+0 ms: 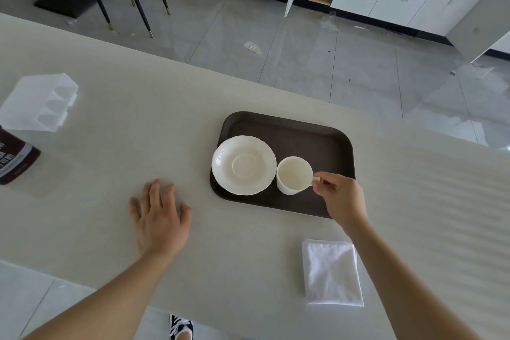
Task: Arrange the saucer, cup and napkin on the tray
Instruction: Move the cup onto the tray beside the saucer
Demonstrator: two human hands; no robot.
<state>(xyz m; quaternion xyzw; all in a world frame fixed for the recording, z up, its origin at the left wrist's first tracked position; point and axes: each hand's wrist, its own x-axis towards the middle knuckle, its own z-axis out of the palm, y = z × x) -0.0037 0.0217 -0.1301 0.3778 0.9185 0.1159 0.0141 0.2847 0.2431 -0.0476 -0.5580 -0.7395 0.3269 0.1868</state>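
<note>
A dark brown tray lies on the pale table. On its left part rests a white scalloped saucer, its left rim reaching over the tray's edge. A white cup stands upright on the tray just right of the saucer, empty. My right hand pinches the cup's handle from the right. My left hand lies flat on the table, fingers spread, well left of the tray. A folded white napkin lies on the table, nearer to me than the tray and under my right forearm's side.
A clear plastic organiser box and a dark brown jar sit at the table's far left. The table's far edge runs diagonally behind the tray. Beyond it are grey floor tiles, a chair and open cabinets.
</note>
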